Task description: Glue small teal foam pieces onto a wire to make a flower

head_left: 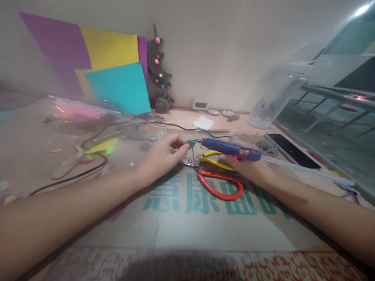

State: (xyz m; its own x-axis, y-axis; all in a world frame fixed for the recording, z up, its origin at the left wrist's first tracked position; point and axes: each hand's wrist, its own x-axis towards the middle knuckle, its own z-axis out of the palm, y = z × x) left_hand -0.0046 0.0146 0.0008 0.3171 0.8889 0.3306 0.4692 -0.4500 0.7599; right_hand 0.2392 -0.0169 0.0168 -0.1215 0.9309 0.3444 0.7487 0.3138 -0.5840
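Between its thumb and fingers, my left hand pinches a small teal flower-like piece with a thin dark stem hanging from it. My right hand is wrapped around a blue hot glue gun with a red light showing. The gun's metal nozzle points left and is at the teal piece; whether it touches cannot be made out. Under both hands lie open scissors with one red and one yellow handle. They rest on a printed cardboard sheet with teal characters.
Coloured sheets lean on the wall beside a decorated dark ornament. A black cable crosses the left side. A phone, grey cord and clear plastic container stand or lie at right. Paper scraps are scattered left.
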